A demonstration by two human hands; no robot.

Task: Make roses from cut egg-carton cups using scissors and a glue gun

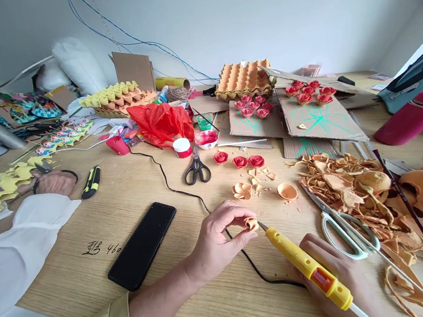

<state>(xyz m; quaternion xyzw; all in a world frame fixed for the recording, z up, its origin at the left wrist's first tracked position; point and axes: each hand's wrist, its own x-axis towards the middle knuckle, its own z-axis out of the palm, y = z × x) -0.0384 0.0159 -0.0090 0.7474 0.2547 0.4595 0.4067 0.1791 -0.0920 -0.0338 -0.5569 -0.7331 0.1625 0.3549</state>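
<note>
Yellow glue gun (305, 266) partly hides right fingers (317, 246) grasping it; left fingers (235, 210) pinch peach curl (251, 224).

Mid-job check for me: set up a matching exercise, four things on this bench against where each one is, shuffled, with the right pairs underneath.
Things:
1. Glue gun
2. Phone
3. Curled piece
4. Pink bottle

Places:
A. Between the fingertips of the left hand
B. Near the picture's right edge
C. In the right hand
D. Lying flat beside the handwriting

Right pairs: 1-C, 2-D, 3-A, 4-B
</note>
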